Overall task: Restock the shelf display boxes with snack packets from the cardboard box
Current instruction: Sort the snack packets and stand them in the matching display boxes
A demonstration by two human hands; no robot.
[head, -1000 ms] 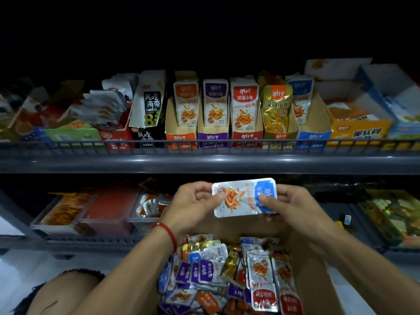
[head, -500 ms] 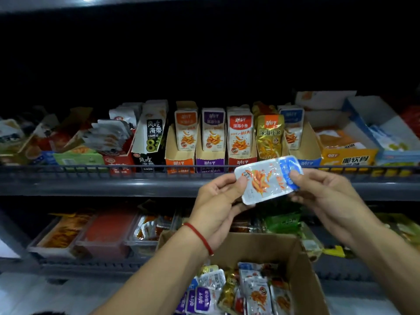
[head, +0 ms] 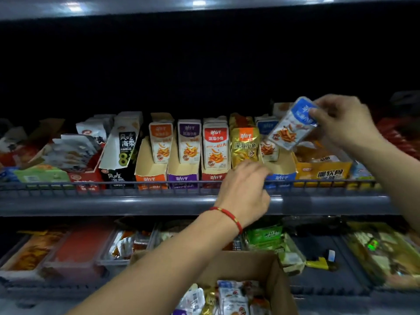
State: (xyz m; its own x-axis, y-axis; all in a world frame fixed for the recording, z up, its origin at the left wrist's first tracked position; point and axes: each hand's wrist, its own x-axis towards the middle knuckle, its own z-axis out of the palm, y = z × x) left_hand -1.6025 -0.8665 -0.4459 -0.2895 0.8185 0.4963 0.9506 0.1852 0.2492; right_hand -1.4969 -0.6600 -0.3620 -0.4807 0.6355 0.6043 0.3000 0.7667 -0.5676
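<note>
Right hand (head: 343, 123) holds blue packet (head: 292, 125) above shelf

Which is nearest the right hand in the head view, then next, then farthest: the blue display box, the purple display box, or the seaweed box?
1. blue display box: just below and left of the right hand, which holds a blue packet over it.
2. purple display box: mid-shelf, further left.
3. seaweed box: farthest left of the three.
</note>
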